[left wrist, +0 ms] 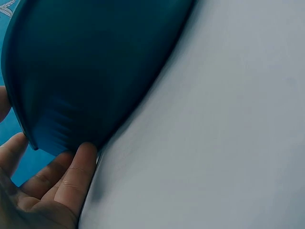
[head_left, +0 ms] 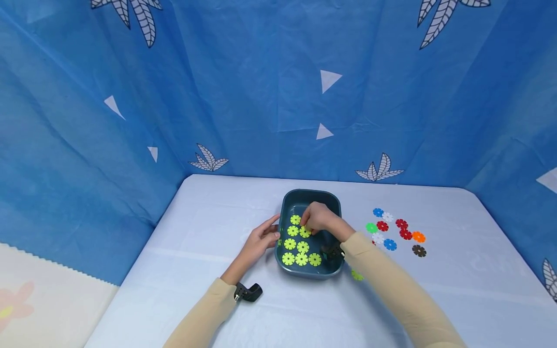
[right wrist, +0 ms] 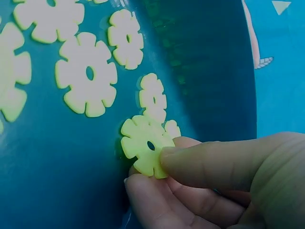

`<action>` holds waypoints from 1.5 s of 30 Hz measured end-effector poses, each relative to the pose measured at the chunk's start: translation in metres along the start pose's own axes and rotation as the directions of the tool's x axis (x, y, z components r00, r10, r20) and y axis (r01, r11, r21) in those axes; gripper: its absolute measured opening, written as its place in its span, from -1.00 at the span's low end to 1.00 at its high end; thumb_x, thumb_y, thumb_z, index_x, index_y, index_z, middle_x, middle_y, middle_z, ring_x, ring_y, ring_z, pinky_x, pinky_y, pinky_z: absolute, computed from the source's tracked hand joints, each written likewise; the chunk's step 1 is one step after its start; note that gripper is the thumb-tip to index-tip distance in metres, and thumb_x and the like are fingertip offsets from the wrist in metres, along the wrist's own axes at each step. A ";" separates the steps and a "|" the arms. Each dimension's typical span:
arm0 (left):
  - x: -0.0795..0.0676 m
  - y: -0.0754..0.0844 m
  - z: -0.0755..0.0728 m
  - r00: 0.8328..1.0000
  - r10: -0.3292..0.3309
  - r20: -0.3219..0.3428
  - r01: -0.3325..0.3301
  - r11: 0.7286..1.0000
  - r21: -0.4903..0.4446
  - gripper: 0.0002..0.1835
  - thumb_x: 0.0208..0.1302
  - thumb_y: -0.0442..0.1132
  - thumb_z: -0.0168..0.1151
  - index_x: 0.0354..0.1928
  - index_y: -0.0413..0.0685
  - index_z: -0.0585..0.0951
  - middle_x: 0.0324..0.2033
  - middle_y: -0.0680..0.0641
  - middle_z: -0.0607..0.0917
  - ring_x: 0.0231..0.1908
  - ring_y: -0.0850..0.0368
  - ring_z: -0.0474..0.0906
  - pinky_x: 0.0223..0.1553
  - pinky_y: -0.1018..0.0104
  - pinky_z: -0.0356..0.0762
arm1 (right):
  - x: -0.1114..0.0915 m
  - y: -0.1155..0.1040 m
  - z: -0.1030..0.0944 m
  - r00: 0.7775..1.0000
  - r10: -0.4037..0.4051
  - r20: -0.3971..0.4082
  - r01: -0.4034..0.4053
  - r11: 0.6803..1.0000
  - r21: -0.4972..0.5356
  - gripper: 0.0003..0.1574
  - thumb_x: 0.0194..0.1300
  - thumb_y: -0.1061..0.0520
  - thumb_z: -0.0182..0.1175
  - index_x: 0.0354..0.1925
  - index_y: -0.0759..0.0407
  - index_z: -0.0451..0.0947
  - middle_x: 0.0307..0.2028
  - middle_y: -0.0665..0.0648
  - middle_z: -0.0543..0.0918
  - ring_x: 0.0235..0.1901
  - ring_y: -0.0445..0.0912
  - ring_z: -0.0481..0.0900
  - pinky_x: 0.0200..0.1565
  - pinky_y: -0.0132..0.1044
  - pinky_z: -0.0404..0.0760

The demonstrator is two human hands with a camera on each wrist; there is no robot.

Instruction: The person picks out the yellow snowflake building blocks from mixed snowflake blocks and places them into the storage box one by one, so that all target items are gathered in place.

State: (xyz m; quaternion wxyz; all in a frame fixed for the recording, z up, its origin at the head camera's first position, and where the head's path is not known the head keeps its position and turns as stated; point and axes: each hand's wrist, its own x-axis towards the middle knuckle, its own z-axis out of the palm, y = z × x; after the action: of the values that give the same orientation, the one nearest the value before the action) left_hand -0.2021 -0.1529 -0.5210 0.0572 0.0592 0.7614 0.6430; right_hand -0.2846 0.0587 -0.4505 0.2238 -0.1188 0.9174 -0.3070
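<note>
A dark teal plastic bin [head_left: 311, 275] stands on the white-covered table with several yellow-green snowflake discs [head_left: 288, 259] lying flat on its floor. My right hand [head_left: 319, 217] reaches down inside the bin. Between thumb and fingers it pinches one notched yellow-green disc [right wrist: 136, 138], tilted up close over other discs near the bin's wall. At the bin's left side is my left hand [head_left: 256, 241], its extended fingertips touching the outer wall and rim. In the left wrist view, fingers [left wrist: 78, 176] rest against the teal wall.
Right of the bin lie loose snowflake discs: blue [head_left: 390, 245], red [head_left: 405, 234], white [head_left: 377, 238], green [head_left: 372, 227], orange [head_left: 418, 237] and brown [head_left: 419, 251]. A yellow-green disc [head_left: 357, 275] lies beside the right sleeve. A blue patterned cloth [head_left: 278, 96] hangs behind the table.
</note>
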 end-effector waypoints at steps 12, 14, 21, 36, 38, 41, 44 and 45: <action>0.002 -0.001 -0.001 1.000 0.001 0.021 -0.001 1.000 0.007 -0.35 0.46 -0.21 0.10 0.56 0.10 0.28 0.30 -0.33 0.55 0.23 -0.21 0.59 0.09 0.16 0.75 | -0.003 -0.002 0.000 1.000 -0.018 -0.003 0.018 0.999 -0.046 -0.87 0.21 0.35 0.39 -0.25 0.24 0.82 -0.16 0.21 0.79 -0.46 -0.12 0.71 -0.30 -0.29 0.81; 0.002 -0.001 -0.001 1.000 0.003 0.023 -0.003 1.000 0.007 -0.35 0.47 -0.20 0.10 0.56 0.08 0.28 0.30 -0.34 0.55 0.23 -0.21 0.59 0.09 0.18 0.75 | -0.003 -0.002 0.001 1.000 -0.017 -0.006 0.017 0.999 -0.050 -0.89 0.21 0.34 0.39 -0.26 0.25 0.82 -0.19 0.20 0.79 -0.47 -0.12 0.71 -0.32 -0.29 0.80; 0.003 -0.001 -0.001 1.000 0.015 0.024 -0.015 1.000 0.008 -0.35 0.46 -0.22 0.10 0.56 0.06 0.27 0.30 -0.36 0.54 0.21 -0.23 0.60 0.07 0.19 0.76 | -0.002 -0.002 0.000 1.000 -0.019 -0.001 0.019 0.999 -0.043 -0.91 0.22 0.31 0.40 -0.28 0.26 0.81 -0.23 0.19 0.80 -0.47 -0.12 0.71 -0.31 -0.29 0.80; 0.002 0.000 -0.002 1.000 0.000 0.009 0.000 1.000 -0.001 -0.35 0.44 -0.22 0.12 0.54 0.12 0.31 0.28 -0.31 0.57 0.20 -0.19 0.62 0.07 0.14 0.76 | -0.002 -0.002 -0.001 1.000 -0.022 0.008 0.023 0.999 -0.045 -0.91 0.22 0.30 0.40 -0.27 0.25 0.81 -0.26 0.17 0.80 -0.46 -0.13 0.71 -0.31 -0.29 0.80; 0.002 0.000 -0.002 1.000 -0.002 0.008 0.002 1.000 0.000 -0.35 0.44 -0.22 0.12 0.54 0.13 0.31 0.28 -0.31 0.58 0.19 -0.19 0.62 0.07 0.14 0.76 | -0.002 -0.003 -0.002 1.000 -0.021 0.012 0.022 0.999 -0.044 -0.90 0.22 0.30 0.40 -0.26 0.25 0.81 -0.26 0.17 0.80 -0.46 -0.13 0.71 -0.31 -0.30 0.80; 0.002 -0.001 -0.002 1.000 0.001 0.010 -0.001 1.000 0.007 -0.36 0.45 -0.22 0.11 0.55 0.11 0.31 0.28 -0.32 0.58 0.19 -0.18 0.62 0.06 0.15 0.76 | -0.002 -0.004 -0.004 1.000 -0.023 0.016 0.023 0.999 -0.049 -0.89 0.22 0.29 0.41 -0.25 0.25 0.81 -0.25 0.18 0.80 -0.46 -0.12 0.71 -0.30 -0.30 0.80; 0.002 -0.002 -0.002 1.000 0.007 0.011 -0.008 1.000 0.014 -0.37 0.46 -0.21 0.10 0.55 0.09 0.30 0.27 -0.32 0.57 0.19 -0.18 0.62 0.05 0.16 0.76 | -0.003 -0.005 -0.008 0.999 -0.031 0.019 0.032 0.998 -0.061 -0.87 0.23 0.28 0.40 -0.22 0.26 0.81 -0.26 0.18 0.79 -0.44 -0.11 0.72 -0.29 -0.28 0.81; 0.002 -0.002 -0.002 1.000 0.007 0.010 -0.007 1.000 0.015 -0.37 0.46 -0.21 0.10 0.55 0.09 0.31 0.28 -0.32 0.57 0.19 -0.18 0.62 0.05 0.16 0.76 | -0.004 -0.005 -0.010 0.999 -0.033 0.020 0.034 0.997 -0.066 -0.87 0.24 0.28 0.40 -0.22 0.27 0.81 -0.26 0.18 0.79 -0.43 -0.10 0.73 -0.28 -0.27 0.81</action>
State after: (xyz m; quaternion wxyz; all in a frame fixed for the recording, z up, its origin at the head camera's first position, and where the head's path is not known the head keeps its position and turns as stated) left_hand -0.2042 -0.1546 -0.5225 0.0584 0.0658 0.7659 0.6370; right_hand -0.2855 0.0609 -0.4388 0.2231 -0.1444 0.9228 -0.2789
